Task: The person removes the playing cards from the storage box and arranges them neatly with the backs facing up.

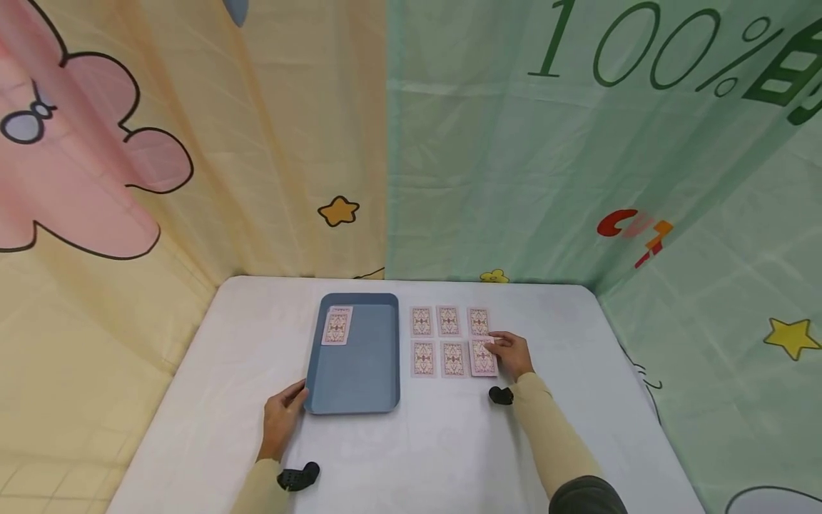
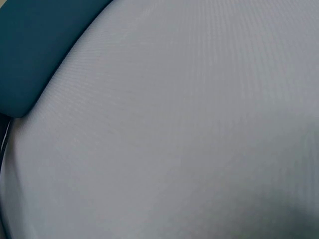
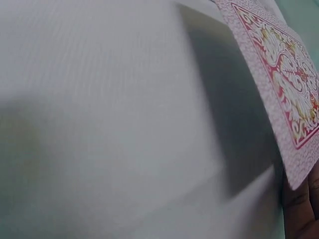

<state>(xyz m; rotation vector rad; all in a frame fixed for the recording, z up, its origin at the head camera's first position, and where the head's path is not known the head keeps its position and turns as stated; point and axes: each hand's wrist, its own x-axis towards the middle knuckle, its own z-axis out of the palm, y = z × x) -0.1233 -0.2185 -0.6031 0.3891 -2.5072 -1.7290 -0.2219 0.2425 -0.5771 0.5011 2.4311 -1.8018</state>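
Note:
My right hand (image 1: 511,355) pinches a playing card (image 1: 483,358) by its right side, patterned red-and-white back up. In the right wrist view that card (image 3: 289,74) is tilted, with a dark shadow on the white cloth below it and fingertips (image 3: 299,206) at its lower corner. My left hand (image 1: 280,421) holds the left rim of a blue-grey tray (image 1: 359,385) near its front corner. Overlapping playing cards (image 1: 337,326) lie face down at the tray's back left. Only a tray corner (image 2: 45,55) shows in the left wrist view; the left hand is hidden there.
Right of the tray, several face-down cards (image 1: 448,321) lie in two rows on the white-covered table (image 1: 443,442). Patterned curtains (image 1: 289,143) hang behind the table and along both sides. A black wrist camera (image 1: 299,477) sits at the left cuff, another (image 1: 501,395) at the right.

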